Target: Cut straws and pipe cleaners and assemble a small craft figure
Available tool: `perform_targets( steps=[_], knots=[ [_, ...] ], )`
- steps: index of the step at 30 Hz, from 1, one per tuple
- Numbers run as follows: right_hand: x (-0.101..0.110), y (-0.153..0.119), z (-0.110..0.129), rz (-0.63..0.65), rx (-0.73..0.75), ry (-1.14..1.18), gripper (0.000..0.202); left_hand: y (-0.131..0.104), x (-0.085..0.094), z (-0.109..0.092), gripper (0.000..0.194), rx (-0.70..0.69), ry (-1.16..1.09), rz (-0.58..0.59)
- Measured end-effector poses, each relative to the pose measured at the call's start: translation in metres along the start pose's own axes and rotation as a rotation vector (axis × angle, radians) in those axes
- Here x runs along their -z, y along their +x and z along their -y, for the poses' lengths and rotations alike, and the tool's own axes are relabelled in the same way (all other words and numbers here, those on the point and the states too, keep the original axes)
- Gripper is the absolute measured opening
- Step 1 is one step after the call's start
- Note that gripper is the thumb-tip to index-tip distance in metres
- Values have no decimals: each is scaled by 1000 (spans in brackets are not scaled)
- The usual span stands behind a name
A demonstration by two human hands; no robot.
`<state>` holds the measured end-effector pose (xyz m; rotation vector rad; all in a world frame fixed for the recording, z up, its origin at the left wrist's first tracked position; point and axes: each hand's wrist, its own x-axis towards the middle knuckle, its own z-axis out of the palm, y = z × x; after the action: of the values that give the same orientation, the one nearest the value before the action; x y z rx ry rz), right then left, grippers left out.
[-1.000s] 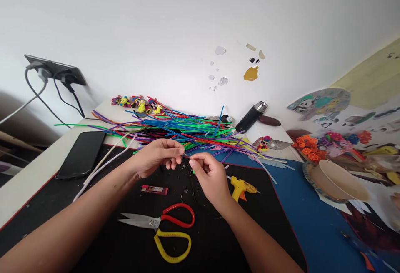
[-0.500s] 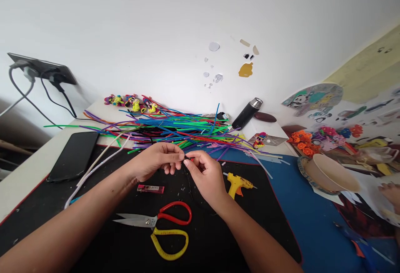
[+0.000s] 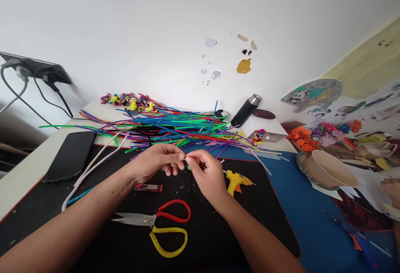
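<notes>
My 2 hands meet, left hand and right hand pinching a thin dark strand that trails over the black mat; my fingertips hide its upper end. Just below my left hand lies a pink lighter, and nearer me the scissors. My right hand partly hides a yellow glue gun. Coloured pipe cleaners crowd the mat's far edge, a phone to their left.

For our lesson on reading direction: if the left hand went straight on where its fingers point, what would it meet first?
Most likely the right hand, just ahead of the left hand in the picture, though depth is unclear.
</notes>
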<state>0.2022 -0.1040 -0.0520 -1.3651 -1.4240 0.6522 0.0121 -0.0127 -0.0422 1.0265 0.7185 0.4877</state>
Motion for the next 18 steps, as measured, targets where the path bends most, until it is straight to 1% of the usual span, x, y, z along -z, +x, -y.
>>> perform_targets(
  steps=[3,6,7,9,10,14,18],
  knots=[
    [1,-1,0,-10,-10,33,23,2,-2,2,33,4,-154,-66],
    [1,-5,0,1,-23,48,23,4,-9,3,4,5,-347,-176],
    [1,-7,0,8,-25,46,22,5,-13,3,7,7,-412,-213],
    [-1,-11,1,29,-31,34,21,6,-20,4,20,14,-530,-273],
    [-2,-14,2,41,-34,26,21,6,-24,6,24,18,-580,-290],
    [-8,-21,3,98,-32,-3,19,5,-40,14,25,50,-703,-295],
    [-16,-24,2,105,-34,-9,18,3,-52,20,26,73,-750,-337]
  ],
)
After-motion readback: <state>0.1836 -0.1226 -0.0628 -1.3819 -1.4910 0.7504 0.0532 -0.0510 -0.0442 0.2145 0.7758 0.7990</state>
